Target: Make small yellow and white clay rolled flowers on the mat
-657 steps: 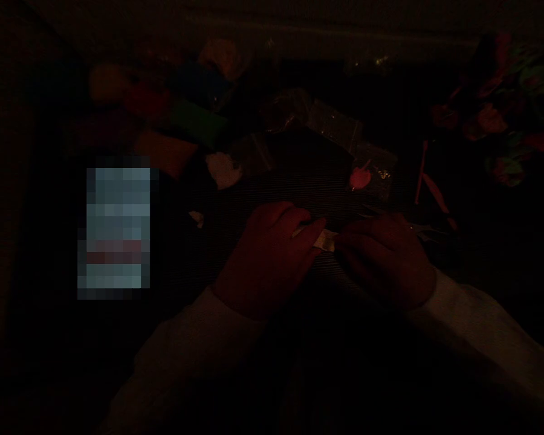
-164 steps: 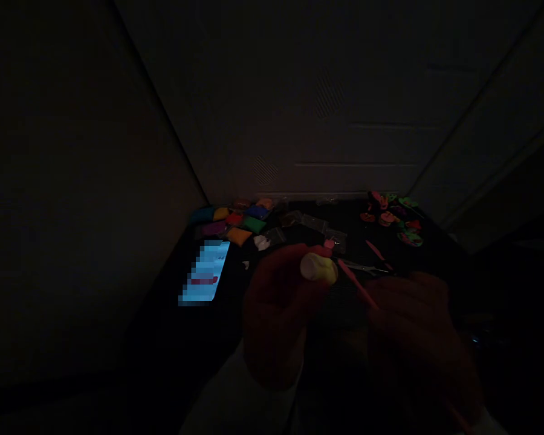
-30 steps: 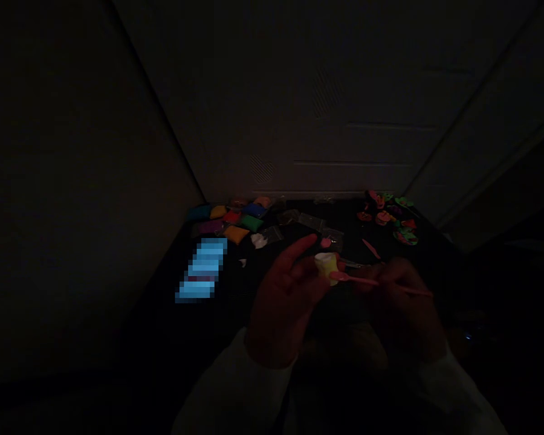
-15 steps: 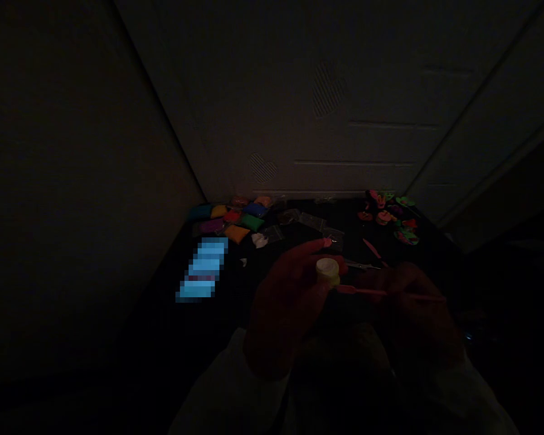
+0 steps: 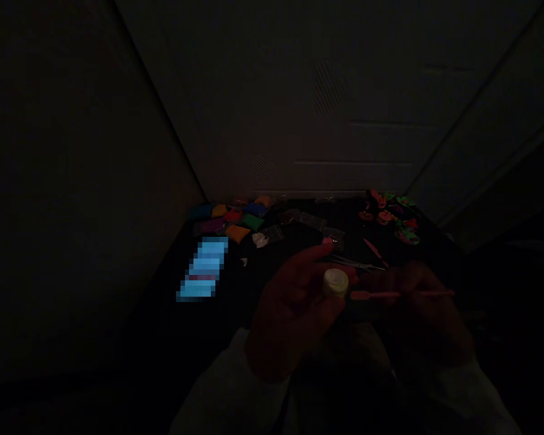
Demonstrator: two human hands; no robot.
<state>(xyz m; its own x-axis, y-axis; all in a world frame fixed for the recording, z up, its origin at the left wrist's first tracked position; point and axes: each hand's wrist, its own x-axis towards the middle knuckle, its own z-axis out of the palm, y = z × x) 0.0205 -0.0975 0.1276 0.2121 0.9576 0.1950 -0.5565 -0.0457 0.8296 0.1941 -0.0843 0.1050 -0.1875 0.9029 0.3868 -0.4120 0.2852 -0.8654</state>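
In dim light, my left hand [image 5: 288, 314] grips a small pale yellow piece, rounded like a little cup with a whitish top [image 5: 336, 281], between thumb and fingers. My right hand [image 5: 421, 314] is closed around a thin pink modelling tool [image 5: 381, 295]. The tool lies almost level, its flat tip just right of the yellow piece; whether they touch I cannot tell. Beyond my hands, a pair of scissors [image 5: 358, 264] lies on the dark table, with a second pink tool [image 5: 375, 250] farther back. A small pink bit [image 5: 328, 240] shows by my left fingertip.
Several coloured clay packets, including an orange one [image 5: 237, 234] and a green one [image 5: 252, 222], lie at the back left. A glowing blurred phone-like screen [image 5: 203, 269] is nearer. Clear bags [image 5: 312, 222] lie mid-table, colourful clay figures [image 5: 384, 216] at back right. A pale wall [image 5: 272, 109] stands behind.
My left hand has shifted slightly right with the yellow piece, which is turned a little. My right hand has moved slightly right, taking the pink tool along. More of the scissors shows.
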